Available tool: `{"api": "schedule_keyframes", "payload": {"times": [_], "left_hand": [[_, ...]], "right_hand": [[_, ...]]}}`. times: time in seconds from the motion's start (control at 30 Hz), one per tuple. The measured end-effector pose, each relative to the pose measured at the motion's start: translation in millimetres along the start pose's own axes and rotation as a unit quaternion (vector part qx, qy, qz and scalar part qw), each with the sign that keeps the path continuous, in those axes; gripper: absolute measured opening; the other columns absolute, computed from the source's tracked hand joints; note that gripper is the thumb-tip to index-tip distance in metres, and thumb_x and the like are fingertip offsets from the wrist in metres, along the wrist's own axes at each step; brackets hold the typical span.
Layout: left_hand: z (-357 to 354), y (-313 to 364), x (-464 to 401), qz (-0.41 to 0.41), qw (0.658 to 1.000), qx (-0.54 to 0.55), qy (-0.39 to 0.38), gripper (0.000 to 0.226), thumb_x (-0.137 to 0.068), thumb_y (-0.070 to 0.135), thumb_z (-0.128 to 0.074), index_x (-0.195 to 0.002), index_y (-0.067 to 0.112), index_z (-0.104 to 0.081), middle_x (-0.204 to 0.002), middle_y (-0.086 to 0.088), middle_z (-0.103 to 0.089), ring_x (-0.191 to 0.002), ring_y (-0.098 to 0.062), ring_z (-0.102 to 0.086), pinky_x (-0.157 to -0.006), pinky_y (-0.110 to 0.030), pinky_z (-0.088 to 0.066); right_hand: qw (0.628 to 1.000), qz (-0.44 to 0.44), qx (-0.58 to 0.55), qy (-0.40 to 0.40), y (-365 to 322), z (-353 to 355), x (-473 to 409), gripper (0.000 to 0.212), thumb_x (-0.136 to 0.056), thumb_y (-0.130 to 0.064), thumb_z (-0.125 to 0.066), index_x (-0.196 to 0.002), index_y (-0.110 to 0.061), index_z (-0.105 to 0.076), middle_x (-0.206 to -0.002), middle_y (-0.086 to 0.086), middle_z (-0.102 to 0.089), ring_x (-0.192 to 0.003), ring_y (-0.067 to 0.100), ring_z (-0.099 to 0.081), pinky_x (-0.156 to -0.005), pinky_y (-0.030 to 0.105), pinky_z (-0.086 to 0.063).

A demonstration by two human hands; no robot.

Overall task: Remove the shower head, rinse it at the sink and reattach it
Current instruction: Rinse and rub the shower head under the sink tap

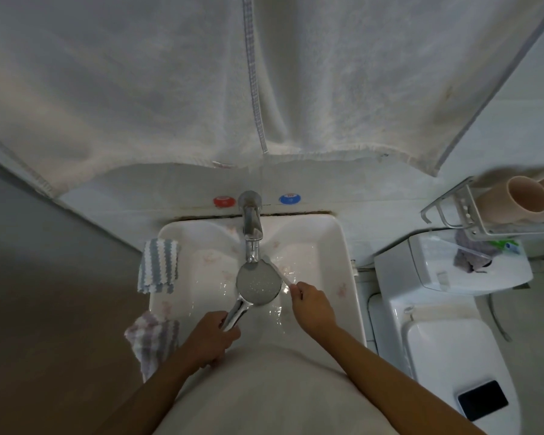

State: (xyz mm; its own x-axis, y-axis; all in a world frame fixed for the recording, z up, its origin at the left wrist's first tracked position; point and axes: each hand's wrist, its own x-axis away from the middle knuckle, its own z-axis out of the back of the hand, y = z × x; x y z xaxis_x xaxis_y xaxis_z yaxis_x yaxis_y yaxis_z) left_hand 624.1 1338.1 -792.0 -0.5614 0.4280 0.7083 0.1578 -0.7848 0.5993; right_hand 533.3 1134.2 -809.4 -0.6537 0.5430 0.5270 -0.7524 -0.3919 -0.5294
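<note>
Sink (343, 246); wet chrome shower head (258, 285)

Dim, grey-green light is filling the room, with no lamp showing. Glare is glinting off the wet sink (343, 246) basin and the chrome tap (251, 221). The left wall is sinking into brown shadow. Wide-angle distortion is bending the towel (170, 89) and far-right cups (526, 199), which are looking smeared. Grain is softening everything.
</note>
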Motion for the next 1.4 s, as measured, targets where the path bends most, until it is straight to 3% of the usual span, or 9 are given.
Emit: {"api": "schedule_keyframes", "payload": {"times": [0.17, 0.33, 0.5, 0.67, 0.8, 0.9, 1.03, 1.23, 1.4], "left_hand": [[1, -7, -5, 0.058, 0.994, 0.087, 0.037, 0.018, -0.088, 0.019, -0.059, -0.074, 0.012, -0.051, -0.054, -0.005, -0.049, -0.037, -0.017, -0.042, -0.041, -0.019, -0.030], [6, -7, -7, 0.098, 0.985, 0.132, 0.043, 0.020, -0.089, 0.026, -0.058, -0.075, 0.013, -0.052, -0.050, -0.004, -0.047, -0.036, -0.016, -0.040, -0.043, -0.015, -0.023], [7, -4, -5, 0.079, 0.990, 0.114, 0.026, 0.018, -0.082, 0.030, -0.059, -0.073, 0.015, -0.053, -0.055, -0.007, -0.050, -0.042, -0.018, -0.042, -0.047, -0.023, -0.030], [0, 1, -3, 0.046, 0.998, 0.047, 0.024, 0.018, -0.088, 0.019, -0.057, -0.073, 0.013, -0.048, -0.054, -0.005, -0.047, -0.033, -0.018, -0.041, -0.036, -0.017, -0.028], [1, 0, -3, 0.032, 0.999, 0.019, 0.025, 0.019, -0.088, 0.020, -0.057, -0.073, 0.014, -0.047, -0.052, -0.005, -0.049, -0.032, -0.019, -0.043, -0.035, -0.017, -0.027], [0, 3, -2, 0.030, 0.999, 0.003, 0.010, 0.017, -0.087, 0.020, -0.057, -0.074, 0.013, -0.049, -0.051, -0.005, -0.050, -0.032, -0.019, -0.044, -0.035, -0.016, -0.027], [-1, 4, -1, 0.026, 1.000, 0.008, 0.009, 0.018, -0.088, 0.016, -0.056, -0.073, 0.011, -0.048, -0.048, -0.003, -0.048, -0.031, -0.019, -0.044, -0.032, -0.017, -0.027], [0, 3, -1, 0.043, 0.999, 0.021, 0.019, 0.018, -0.088, 0.019, -0.056, -0.073, 0.013, -0.047, -0.049, -0.003, -0.047, -0.032, -0.018, -0.043, -0.035, -0.016, -0.025], [2, 2, -3, 0.014, 1.000, 0.002, 0.012, 0.018, -0.086, 0.016, -0.058, -0.072, 0.012, -0.047, -0.052, -0.006, -0.050, -0.033, -0.020, -0.044, -0.036, -0.022, -0.032]], "right_hand": [[1.000, 0.007, 0.006, -0.028, 3, 0, 4, 0.043, -0.105, -0.031, -0.038, -0.063, -0.020, -0.035, -0.063, -0.001, -0.041, -0.068, 0.026, -0.044, -0.056, 0.034, -0.031], [0.998, 0.022, -0.016, -0.059, 7, -4, 7, 0.040, -0.099, -0.030, -0.042, -0.070, -0.004, -0.051, -0.074, 0.016, -0.060, -0.067, 0.025, -0.051, -0.064, 0.036, -0.043], [0.999, 0.038, -0.025, -0.015, 1, 1, 6, 0.043, -0.104, -0.029, -0.041, -0.062, -0.020, -0.035, -0.062, 0.000, -0.043, -0.059, 0.018, -0.039, -0.057, 0.034, -0.032], [0.999, 0.023, -0.015, -0.022, 3, -2, 3, 0.044, -0.104, -0.030, -0.040, -0.061, -0.022, -0.033, -0.062, -0.003, -0.040, -0.065, 0.023, -0.041, -0.054, 0.032, -0.030], [0.999, 0.014, -0.021, -0.019, 6, -1, 2, 0.044, -0.104, -0.032, -0.039, -0.061, -0.023, -0.035, -0.063, -0.004, -0.041, -0.066, 0.022, -0.042, -0.060, 0.033, -0.032], [1.000, 0.005, -0.025, -0.011, 5, 1, 0, 0.043, -0.104, -0.032, -0.038, -0.062, -0.023, -0.035, -0.064, -0.003, -0.041, -0.066, 0.022, -0.041, -0.056, 0.033, -0.031], [0.999, -0.001, -0.036, -0.024, 6, -1, -2, 0.043, -0.104, -0.031, -0.038, -0.063, -0.019, -0.038, -0.068, 0.002, -0.046, -0.068, 0.024, -0.044, -0.061, 0.032, -0.033], [0.996, 0.014, -0.043, -0.080, 10, -10, 1, 0.044, -0.098, -0.031, -0.042, -0.073, 0.003, -0.052, -0.068, 0.013, -0.052, -0.063, 0.022, -0.045, -0.060, 0.033, -0.036], [0.999, 0.008, -0.026, -0.028, 2, -3, -3, 0.043, -0.104, -0.031, -0.038, -0.062, -0.019, -0.036, -0.066, 0.001, -0.043, -0.069, 0.023, -0.041, -0.063, 0.033, -0.031]]}}
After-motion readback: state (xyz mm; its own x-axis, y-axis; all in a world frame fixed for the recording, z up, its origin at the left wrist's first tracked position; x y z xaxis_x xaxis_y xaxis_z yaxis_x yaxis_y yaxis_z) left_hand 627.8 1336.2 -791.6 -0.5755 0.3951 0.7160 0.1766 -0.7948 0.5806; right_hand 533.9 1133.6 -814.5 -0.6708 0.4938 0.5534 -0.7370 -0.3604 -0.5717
